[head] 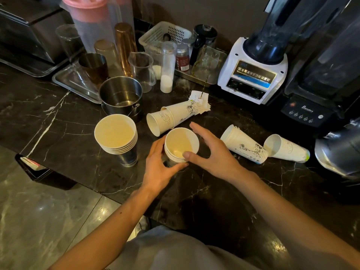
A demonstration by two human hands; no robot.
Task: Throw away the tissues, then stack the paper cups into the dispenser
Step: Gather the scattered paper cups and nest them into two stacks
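Several nested paper cups form the small stack [181, 146] you have upright near the tabletop's front edge, mouth up. Your left hand [158, 168] curls around its left side and lower wall, fingers closed on it. Your right hand [211, 152] is half open: the thumb rests on the near rim while the fingers arch over the far side, so it steadies the stack rather than gripping it.

Just to the left stands a taller pile of cups [116, 134], also mouth up, seated in a dark cylinder that may be the dispenser; you cannot tell for certain. Behind your hands a nested pair of cups [171, 117] lies on its side, mouths toward you, touching a sheaf of paper slips [200, 101]. To the right, two more fallen lots lie side by side: a nested group [243, 144] and one further cup [286, 149].

No tissues show on the black marble tabletop [58, 121], so you appear to be at the stacking step, gathering loose cups into one column.

Next, you probably need to free the right hand, reach for a fallen lot, turn it upright and slide it squarely into the held stack. Keep the rims aligned, since tilted cups jam.
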